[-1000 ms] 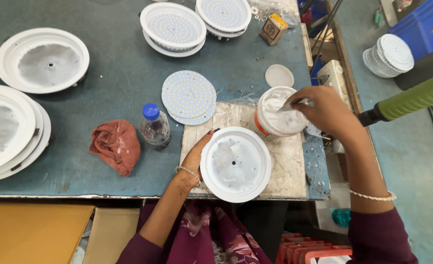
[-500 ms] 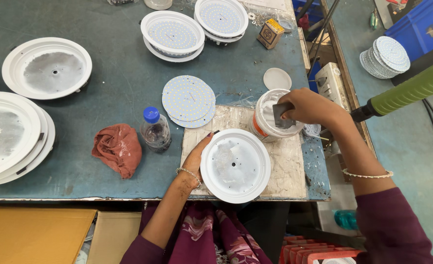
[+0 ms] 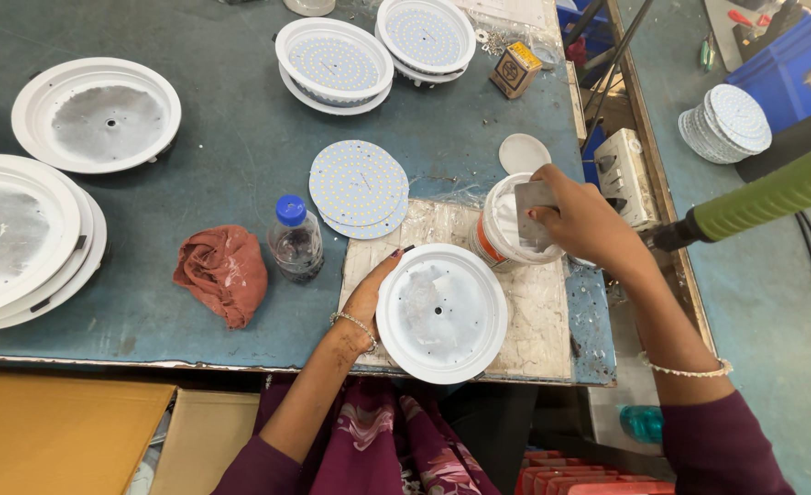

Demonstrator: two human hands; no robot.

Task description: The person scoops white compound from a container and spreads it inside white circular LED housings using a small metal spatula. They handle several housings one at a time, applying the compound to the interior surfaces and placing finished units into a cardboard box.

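Teal, scuffed metal covers the bench [image 3: 195,302], and near its front edge toward the right corner lies a pale square work board [image 3: 543,321]. On that board sits the round white lamp housing with a silvery inner plate [image 3: 440,313], overhanging the front edge a little. More white housings [image 3: 21,238] stack at the bench's left edge, and two housings fitted with dotted LED discs [image 3: 334,62] stand near the back edge. Loose round LED boards [image 3: 360,188] lie just behind the board.

The left hand [image 3: 369,298] cups the housing's left rim, fingers curled against it. The right hand [image 3: 581,218] pinches a small flat grey scraper [image 3: 534,213] and dips it into the open white tub of white paste [image 3: 506,225] at the board's back right corner; the tub's lid [image 3: 525,153] lies behind it.

A crumpled red rag [image 3: 224,273] and a small blue-capped bottle [image 3: 295,243] rest left of the board.

Likely slips: the tub stands near the bench's right edge, so a hard scoop could tip it; an overloaded scraper could drip paste onto the board; the overhanging housing could slide off if the left hand loosens.
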